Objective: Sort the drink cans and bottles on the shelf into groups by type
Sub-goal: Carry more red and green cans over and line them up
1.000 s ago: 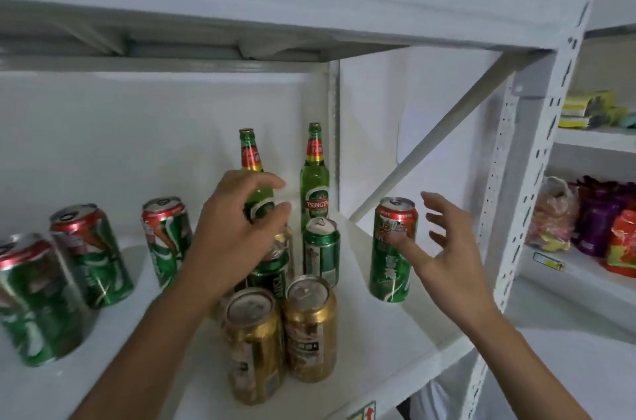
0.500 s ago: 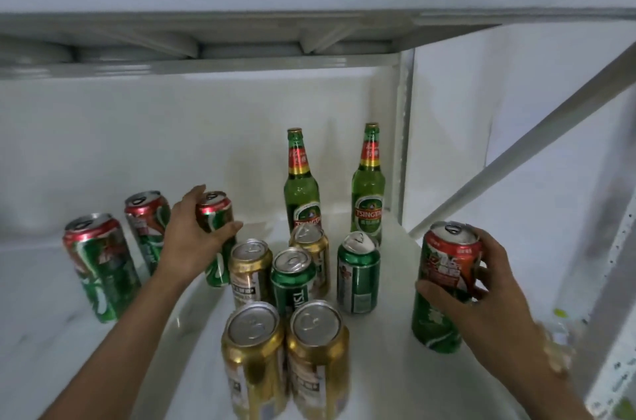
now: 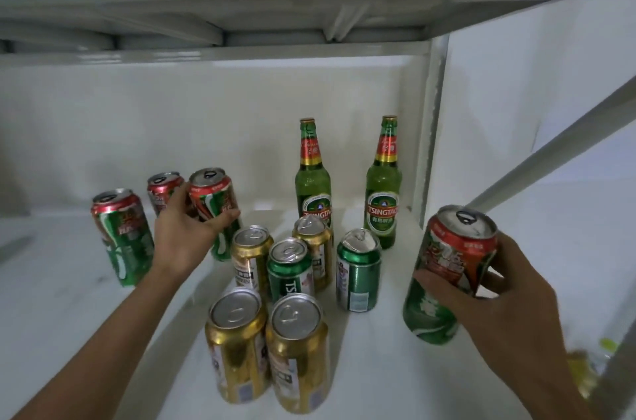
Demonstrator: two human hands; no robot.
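A shop or storeroom: white metal shelving point(image 3: 395, 344) stocked with beer cans point(image 3: 237, 347) and bottles point(image 3: 382, 185).

Red-green cans point(image 3: 122, 237) left, gold cans point(image 3: 237, 345) and green cans point(image 3: 358, 270) centre, two bottles point(image 3: 313, 178) behind.

White wall point(image 3: 172, 130) behind; grey diagonal brace point(image 3: 550, 158) at right; upright post point(image 3: 428, 130) at rear corner.
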